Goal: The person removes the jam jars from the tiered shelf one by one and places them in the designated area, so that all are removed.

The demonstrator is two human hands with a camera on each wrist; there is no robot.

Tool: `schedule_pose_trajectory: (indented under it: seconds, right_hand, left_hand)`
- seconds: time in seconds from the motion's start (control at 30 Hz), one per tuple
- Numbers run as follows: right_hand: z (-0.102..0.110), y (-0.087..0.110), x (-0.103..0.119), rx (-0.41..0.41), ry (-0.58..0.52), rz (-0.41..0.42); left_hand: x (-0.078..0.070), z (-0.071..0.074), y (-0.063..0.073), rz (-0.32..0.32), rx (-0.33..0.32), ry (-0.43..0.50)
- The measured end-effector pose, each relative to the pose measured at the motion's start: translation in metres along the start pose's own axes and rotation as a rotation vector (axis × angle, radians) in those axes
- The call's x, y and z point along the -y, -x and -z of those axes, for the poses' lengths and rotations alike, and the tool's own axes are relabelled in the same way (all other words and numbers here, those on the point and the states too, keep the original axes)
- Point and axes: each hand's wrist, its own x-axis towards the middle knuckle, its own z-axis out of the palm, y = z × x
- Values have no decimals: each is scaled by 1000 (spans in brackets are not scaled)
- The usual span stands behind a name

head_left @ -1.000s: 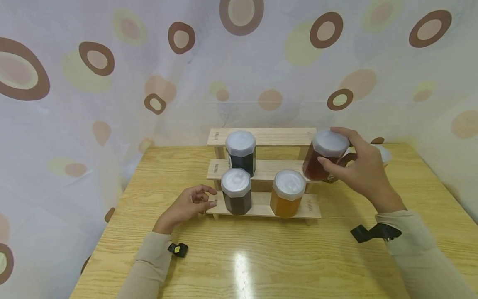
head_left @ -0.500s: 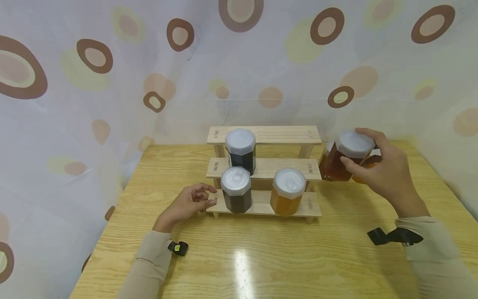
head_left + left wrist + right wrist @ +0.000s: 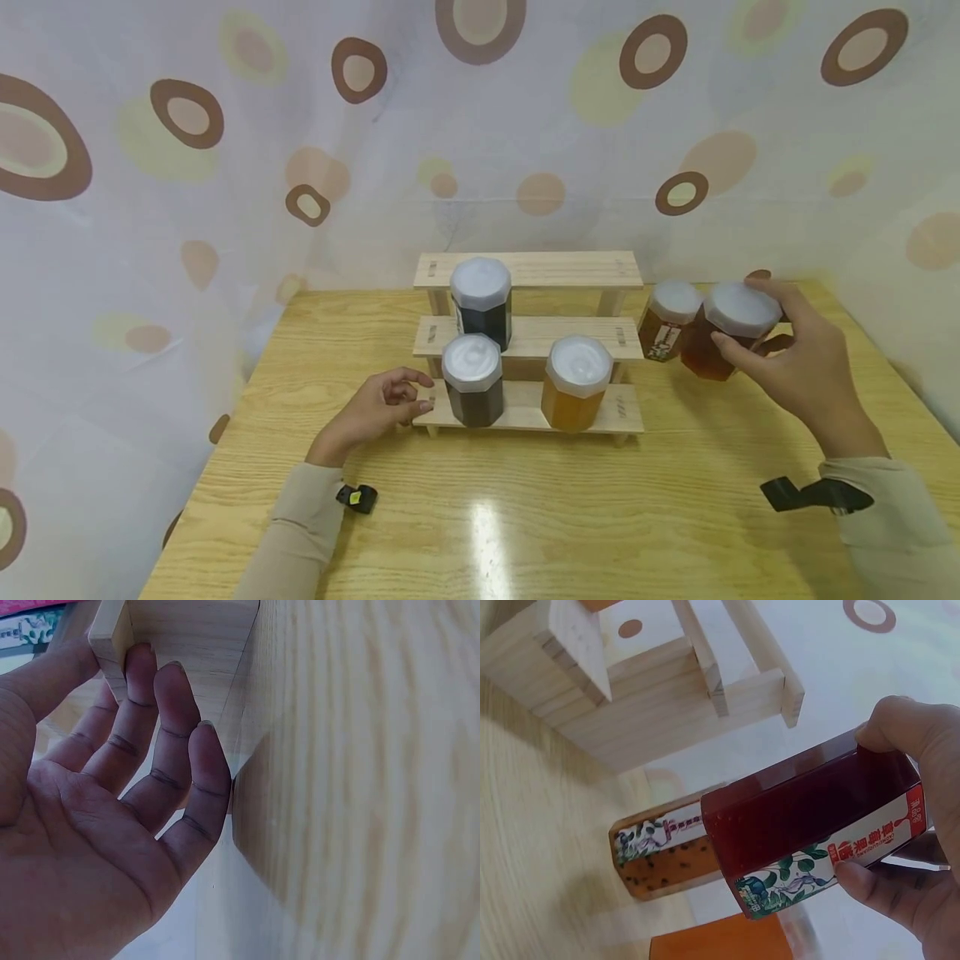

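Note:
My right hand point(image 3: 810, 367) grips a dark red jam jar point(image 3: 810, 817) with a white lid, thumb on one side and fingers on the other. In the right wrist view the jar is tilted, held above the table. Close beside it stands an amber jam jar point(image 3: 666, 327) with dark specks, and an orange jar point(image 3: 720, 941) shows partly below. My left hand point(image 3: 371, 417) is at the left end of the lowest shelf of a wooden three-step rack point(image 3: 525, 408), its thumb and curled fingers about the board's end point(image 3: 112, 637).
On the rack's lowest shelf sit a grey-dark jar point(image 3: 474, 383) and a yellow-orange jar point(image 3: 576, 392). A black jar point(image 3: 482, 308) stands on the middle shelf. Behind the wooden table point(image 3: 420, 517) hangs a patterned curtain point(image 3: 540, 125).
My right hand has carried the dark red jar rightward from the rack's right end, then lower, uncovering the amber jar. The left hand keeps its place.

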Motion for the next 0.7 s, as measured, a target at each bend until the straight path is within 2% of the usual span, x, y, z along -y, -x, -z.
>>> schedule_pose_trajectory:
  seconds: [0.3, 0.7]
  right_hand:
    - [5, 14, -20, -2, 36, -84]
    - [9, 28, -43, -8, 56, -116]
  left_hand:
    - [0, -1, 1, 19, -10, -1]
    - [0, -1, 1, 13, -10, -2]
